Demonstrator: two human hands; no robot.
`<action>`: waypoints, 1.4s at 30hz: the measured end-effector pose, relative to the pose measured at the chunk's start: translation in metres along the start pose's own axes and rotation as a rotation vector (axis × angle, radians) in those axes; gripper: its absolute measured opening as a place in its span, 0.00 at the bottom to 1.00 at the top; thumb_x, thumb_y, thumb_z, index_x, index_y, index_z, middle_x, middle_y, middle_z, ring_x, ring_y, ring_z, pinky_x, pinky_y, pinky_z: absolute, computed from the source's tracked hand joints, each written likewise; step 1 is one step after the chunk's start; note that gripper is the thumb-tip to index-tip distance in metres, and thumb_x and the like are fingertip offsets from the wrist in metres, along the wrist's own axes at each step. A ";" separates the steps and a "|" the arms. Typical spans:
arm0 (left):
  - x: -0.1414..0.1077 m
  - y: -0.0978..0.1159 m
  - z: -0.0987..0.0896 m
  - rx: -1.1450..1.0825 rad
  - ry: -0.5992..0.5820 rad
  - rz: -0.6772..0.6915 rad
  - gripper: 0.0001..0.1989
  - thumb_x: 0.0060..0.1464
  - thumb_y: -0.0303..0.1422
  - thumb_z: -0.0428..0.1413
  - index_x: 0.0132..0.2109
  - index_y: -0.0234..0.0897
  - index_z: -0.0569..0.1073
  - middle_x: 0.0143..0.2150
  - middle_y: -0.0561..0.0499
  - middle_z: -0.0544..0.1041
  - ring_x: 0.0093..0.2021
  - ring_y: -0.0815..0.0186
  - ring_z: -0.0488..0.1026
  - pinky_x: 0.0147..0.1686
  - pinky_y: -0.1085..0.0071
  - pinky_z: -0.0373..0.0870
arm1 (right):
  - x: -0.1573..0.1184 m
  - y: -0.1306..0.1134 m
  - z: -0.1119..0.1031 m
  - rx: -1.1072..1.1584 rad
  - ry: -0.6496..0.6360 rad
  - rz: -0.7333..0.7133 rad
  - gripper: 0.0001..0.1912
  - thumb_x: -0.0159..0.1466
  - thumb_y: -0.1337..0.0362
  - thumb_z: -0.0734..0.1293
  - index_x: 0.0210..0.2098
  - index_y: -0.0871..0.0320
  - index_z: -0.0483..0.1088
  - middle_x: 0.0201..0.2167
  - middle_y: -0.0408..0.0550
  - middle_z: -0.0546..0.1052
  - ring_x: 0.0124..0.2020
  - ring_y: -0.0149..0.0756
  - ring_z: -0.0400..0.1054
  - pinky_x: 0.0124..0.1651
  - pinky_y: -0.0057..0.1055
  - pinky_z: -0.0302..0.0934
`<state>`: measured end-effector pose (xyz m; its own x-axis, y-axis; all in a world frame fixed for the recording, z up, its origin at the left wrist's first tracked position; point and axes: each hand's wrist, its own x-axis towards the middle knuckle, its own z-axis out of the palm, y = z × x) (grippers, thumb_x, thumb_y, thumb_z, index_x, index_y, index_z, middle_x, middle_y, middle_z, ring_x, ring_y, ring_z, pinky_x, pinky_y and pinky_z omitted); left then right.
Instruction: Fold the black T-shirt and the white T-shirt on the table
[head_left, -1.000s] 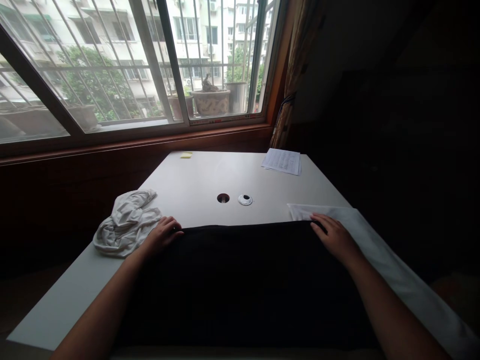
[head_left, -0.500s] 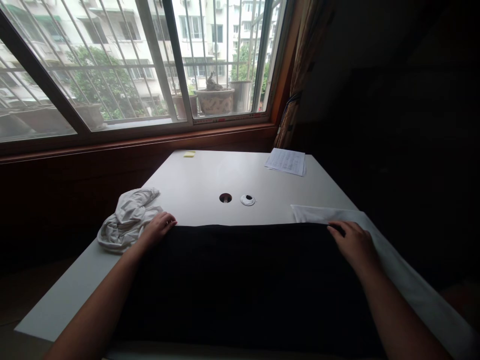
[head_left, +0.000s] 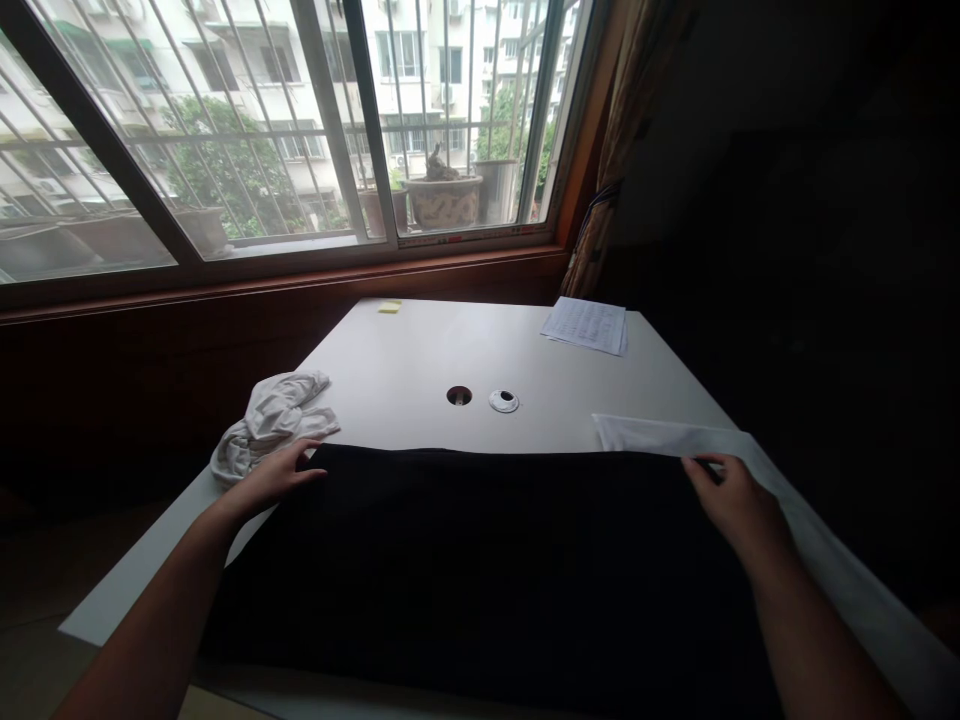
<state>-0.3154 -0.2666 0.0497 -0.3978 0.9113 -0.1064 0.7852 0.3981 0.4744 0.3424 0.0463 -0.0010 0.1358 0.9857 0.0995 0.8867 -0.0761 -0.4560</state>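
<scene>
A wide black cloth (head_left: 487, 570) lies spread over the near half of the white table (head_left: 420, 350), its far edge running almost straight across. At that edge's left corner is my left hand (head_left: 274, 478), thumb on top and fingers at the rim, the cloth between them. My right hand (head_left: 742, 505) pinches the right corner between thumb and forefinger. What kind of garment or fabric it is, the dark surface does not show. Just beyond my left hand sits a crumpled white cloth (head_left: 270, 415). A thin white sheet-like piece (head_left: 660, 436) lies partly under the black cloth near my right hand.
Farther back on the table are a round hole (head_left: 459, 396), a white cable-hole cover (head_left: 504, 401), printed papers (head_left: 586, 325) and a yellow sticky note (head_left: 390, 307). A barred window (head_left: 285, 130) and a curtain (head_left: 600, 210) stand behind.
My left hand has shifted outward to the left along the cloth's edge, its thumb now apart from the fingers. My right hand has moved slightly right. The view has turned slightly left.
</scene>
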 end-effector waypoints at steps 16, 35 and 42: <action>0.019 0.042 0.028 0.066 0.557 0.139 0.17 0.61 0.35 0.50 0.55 0.38 0.72 0.50 0.41 0.75 0.50 0.51 0.74 0.56 0.50 0.71 | -0.017 -0.006 -0.016 0.160 0.243 -0.100 0.30 0.62 0.40 0.62 0.57 0.48 0.67 0.44 0.51 0.76 0.39 0.51 0.71 0.39 0.42 0.62; 0.032 0.163 0.116 0.440 0.032 0.594 0.33 0.71 0.52 0.40 0.75 0.47 0.48 0.77 0.50 0.49 0.76 0.52 0.44 0.72 0.44 0.45 | -0.005 0.007 -0.011 -0.111 -0.034 0.038 0.33 0.64 0.39 0.57 0.64 0.46 0.61 0.50 0.53 0.76 0.47 0.57 0.73 0.46 0.44 0.65; 0.051 0.148 0.107 0.367 -0.009 0.481 0.29 0.73 0.46 0.39 0.75 0.48 0.50 0.76 0.52 0.51 0.76 0.56 0.44 0.73 0.46 0.45 | -0.004 0.009 -0.009 -0.101 -0.033 0.027 0.33 0.65 0.39 0.57 0.64 0.46 0.62 0.51 0.54 0.76 0.48 0.56 0.73 0.46 0.43 0.65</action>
<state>-0.1685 -0.1500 0.0208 0.0451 0.9983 0.0370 0.9891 -0.0498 0.1387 0.3541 0.0400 0.0027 0.1475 0.9873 0.0585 0.9232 -0.1162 -0.3664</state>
